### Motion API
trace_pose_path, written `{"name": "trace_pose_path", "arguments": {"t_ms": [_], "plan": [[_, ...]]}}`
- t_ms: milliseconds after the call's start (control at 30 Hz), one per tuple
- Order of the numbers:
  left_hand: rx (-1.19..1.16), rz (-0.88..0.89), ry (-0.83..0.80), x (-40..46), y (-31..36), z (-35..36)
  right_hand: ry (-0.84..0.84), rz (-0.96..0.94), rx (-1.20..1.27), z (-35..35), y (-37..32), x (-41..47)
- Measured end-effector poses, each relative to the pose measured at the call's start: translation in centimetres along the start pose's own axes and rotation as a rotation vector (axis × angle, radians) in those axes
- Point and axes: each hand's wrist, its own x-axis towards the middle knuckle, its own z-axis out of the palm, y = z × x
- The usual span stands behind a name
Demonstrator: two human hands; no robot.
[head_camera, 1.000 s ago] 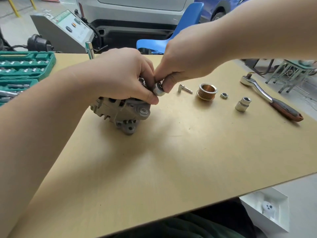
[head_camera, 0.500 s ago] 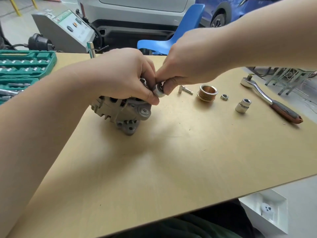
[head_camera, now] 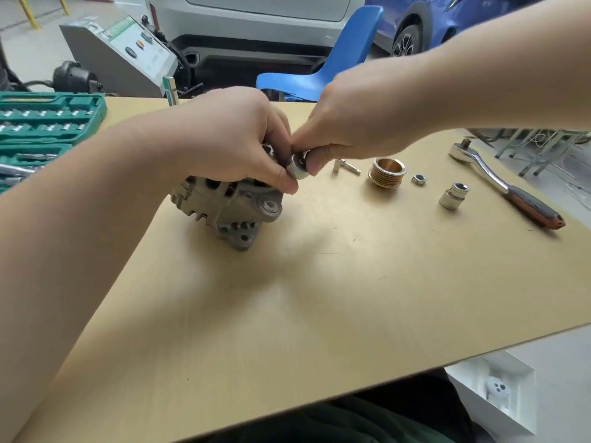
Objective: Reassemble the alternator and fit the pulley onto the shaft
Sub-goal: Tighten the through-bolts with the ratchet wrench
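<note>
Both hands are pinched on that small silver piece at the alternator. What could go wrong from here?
1. The silver piece is held only by fingers of the left hand and right hand; it may slip and roll off the table.
2. The alternator lies tilted on its lugs, so pushing may rock it.
3. The right forearm hangs above the pulley and nut and might knock them.

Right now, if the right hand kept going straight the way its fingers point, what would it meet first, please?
Probably the left hand: the right hand points left across the table, its fingertips pinching a small socket almost against the left thumb, above the alternator. Depth is unclear.
</note>
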Motion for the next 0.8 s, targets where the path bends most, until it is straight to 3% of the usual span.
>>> {"name": "trace_pose_path", "arguments": {"t_ms": [100,167,267,333,400,467,533,633,700,800], "plan": [[0.014,-0.006,0.003,0.0,0.0,0.1,-0.02,-0.009,0.016,-0.1,0.3,0.0],[-0.002,-0.035,0.03,0.0,0.0,0.2,-0.12,0.154,0.418,0.5,-0.2,0.1],[-0.05,-0.06,0.047,0.1,0.0,0.1,-0.315,0.465,1.284,1.5,-1.8,0.1],[-0.057,-0.037,0.029,0.0,0.0,-0.1,-0.336,0.532,1.454,1.4,-2.4,0.1],[-0.054,-0.011,0.016,-0.1,0.0,-0.1,-0.298,0.445,1.161,1.1,-2.0,0.1],[-0.033,0.008,0.006,-0.2,-0.1,-0.2,-0.199,0.251,0.567,0.3,-1.4,-0.1],[-0.017,0.016,-0.011,-0.3,-0.1,-0.2,-0.089,0.075,0.123,0.0,-0.7,0.0],[-0.017,0.005,-0.003,-0.1,-0.2,-0.1,-0.054,0.027,-0.018,0.3,-0.1,0.1],[-0.016,-0.022,0.027,0.0,-0.1,0.1,-0.106,0.173,0.314,0.6,-0.7,0.0],[-0.03,-0.048,0.032,0.1,0.2,0.2,-0.293,0.482,1.242,1.3,-2.5,-0.1]]}}
